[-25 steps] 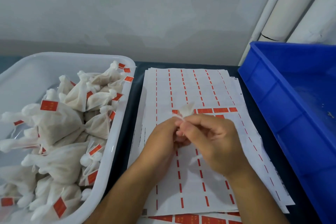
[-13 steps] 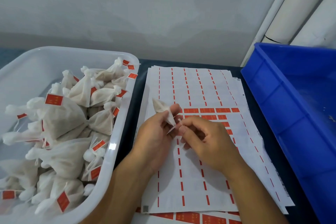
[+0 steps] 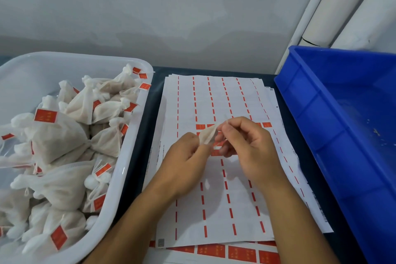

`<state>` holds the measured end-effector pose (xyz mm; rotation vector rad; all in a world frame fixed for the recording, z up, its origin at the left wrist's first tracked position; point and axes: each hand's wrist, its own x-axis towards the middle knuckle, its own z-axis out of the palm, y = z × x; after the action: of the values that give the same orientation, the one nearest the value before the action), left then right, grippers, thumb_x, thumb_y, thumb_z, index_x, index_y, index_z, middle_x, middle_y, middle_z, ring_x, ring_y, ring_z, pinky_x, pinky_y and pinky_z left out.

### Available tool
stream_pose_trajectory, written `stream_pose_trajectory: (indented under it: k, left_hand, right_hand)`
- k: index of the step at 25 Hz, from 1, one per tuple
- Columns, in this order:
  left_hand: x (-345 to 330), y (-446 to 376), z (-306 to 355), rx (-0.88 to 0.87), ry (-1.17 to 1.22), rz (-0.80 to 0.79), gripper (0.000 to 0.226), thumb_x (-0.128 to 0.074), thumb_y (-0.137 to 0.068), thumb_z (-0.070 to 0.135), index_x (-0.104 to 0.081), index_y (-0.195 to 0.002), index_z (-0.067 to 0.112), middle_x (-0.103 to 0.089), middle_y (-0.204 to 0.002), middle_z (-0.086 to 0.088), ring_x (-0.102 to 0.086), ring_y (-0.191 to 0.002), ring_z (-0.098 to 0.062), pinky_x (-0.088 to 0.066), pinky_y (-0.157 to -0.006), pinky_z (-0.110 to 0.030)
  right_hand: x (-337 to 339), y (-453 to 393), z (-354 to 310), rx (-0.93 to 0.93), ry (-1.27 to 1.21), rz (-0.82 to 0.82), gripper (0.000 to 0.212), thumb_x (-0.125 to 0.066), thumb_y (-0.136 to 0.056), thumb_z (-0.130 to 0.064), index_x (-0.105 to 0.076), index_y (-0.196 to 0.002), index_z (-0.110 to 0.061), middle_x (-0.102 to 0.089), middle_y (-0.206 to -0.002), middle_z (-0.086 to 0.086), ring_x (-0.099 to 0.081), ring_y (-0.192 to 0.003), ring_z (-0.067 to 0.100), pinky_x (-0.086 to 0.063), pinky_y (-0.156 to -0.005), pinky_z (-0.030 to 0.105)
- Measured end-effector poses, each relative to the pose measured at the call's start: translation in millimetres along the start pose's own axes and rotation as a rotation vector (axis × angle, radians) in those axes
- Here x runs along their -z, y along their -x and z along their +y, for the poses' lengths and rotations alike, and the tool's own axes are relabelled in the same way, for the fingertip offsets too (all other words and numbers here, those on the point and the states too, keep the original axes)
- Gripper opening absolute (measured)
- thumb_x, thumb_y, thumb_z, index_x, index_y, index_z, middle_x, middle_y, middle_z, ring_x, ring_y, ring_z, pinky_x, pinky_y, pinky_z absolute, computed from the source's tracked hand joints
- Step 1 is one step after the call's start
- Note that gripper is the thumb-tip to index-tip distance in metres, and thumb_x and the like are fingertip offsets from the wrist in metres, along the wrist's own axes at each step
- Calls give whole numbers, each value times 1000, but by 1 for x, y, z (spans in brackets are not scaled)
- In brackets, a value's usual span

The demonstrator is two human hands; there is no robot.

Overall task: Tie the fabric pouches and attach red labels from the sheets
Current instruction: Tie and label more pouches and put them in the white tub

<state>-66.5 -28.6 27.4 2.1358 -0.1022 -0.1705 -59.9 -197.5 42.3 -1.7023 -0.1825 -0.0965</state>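
Head view: both hands work above the middle of the label sheets [image 3: 214,210], which lie on the dark counter between the white tub [image 3: 128,156] at its left edge and the blue bin [image 3: 321,124] at its right. The left hand [image 3: 182,161] pinches a small fabric pouch [image 3: 206,136] by its lower end; the right hand [image 3: 248,146] has thumb and forefinger closed on the pouch's upper end, apparently on its string, though that is too fine to confirm. Step in hand, by judgement: tying. Next: cinch the neck, then peel 1 red label from the remaining row [image 3: 266,124]. Labelled pouches [image 3: 64,135] fill the tub.
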Motion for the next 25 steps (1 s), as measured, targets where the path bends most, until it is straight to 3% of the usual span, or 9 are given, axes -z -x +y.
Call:
stream_pose_trajectory:
  k: [4,6,9,12,14,17,20,25]
  left_hand:
    - [-8,-1,-7,-167,-183,61,32,-51,-93,51,-58,-75,25,-52,-87,10,-53,-82,-3,-51,-63,-31]
    - [-9,0,-7,-220,-228,66,39,-47,-94,55,-60,-76,23,-55,-90,12,-55,-81,-4,-54,-67,-35]
    - [-9,3,-3,-330,-232,5,40,-33,-99,50,-68,-113,36,-63,-111,16,-59,-98,-2,-57,-80,-34]
    - [-7,5,2,-418,-137,-55,41,-29,-104,39,-61,-130,44,-64,-128,19,-58,-116,0,-54,-93,-30]
    - [-6,7,4,-401,-17,-95,42,-28,-104,36,-68,-114,44,-66,-117,21,-60,-108,0,-51,-89,-22]
    - [-4,5,6,-203,227,-146,47,-28,-103,43,-65,-83,23,-66,-86,2,-60,-80,-12,-55,-75,-35]
    - [0,3,5,-41,348,-185,53,-28,-100,49,-72,-84,25,-73,-88,2,-68,-82,-12,-59,-77,-24]
    - [4,-2,7,194,466,-108,46,-39,-107,43,-75,-93,20,-75,-78,2,-69,-70,-8,-56,-67,-20]
  right_hand:
    - [2,4,-3,154,171,-18,12,-67,-97,-25,-78,-99,-21,-69,-98,-9,-68,-93,17,-55,-69,26]
    - [1,6,-3,216,285,-35,13,-69,-93,-34,-80,-99,-28,-63,-116,-16,-61,-116,15,-55,-87,27]
    - [-1,7,-2,246,355,-120,16,-67,-94,-40,-80,-101,-34,-56,-140,-24,-45,-141,9,-40,-113,27]
    - [1,5,-1,194,280,-177,21,-64,-96,-38,-79,-109,-30,-65,-130,-22,-55,-132,3,-44,-106,17]
    - [3,5,-1,119,188,-198,23,-62,-98,-40,-74,-116,-32,-71,-119,-21,-64,-119,4,-54,-96,19]
    - [5,4,-1,100,170,-194,21,-60,-96,-48,-66,-115,-40,-71,-110,-21,-68,-111,7,-59,-84,22]
    - [6,3,-2,108,161,-165,21,-61,-94,-48,-66,-109,-35,-71,-103,-18,-70,-104,12,-60,-79,26]
    - [9,5,1,86,157,-195,11,-68,-92,-27,-65,-100,-33,-70,-95,-11,-70,-94,19,-61,-79,31]
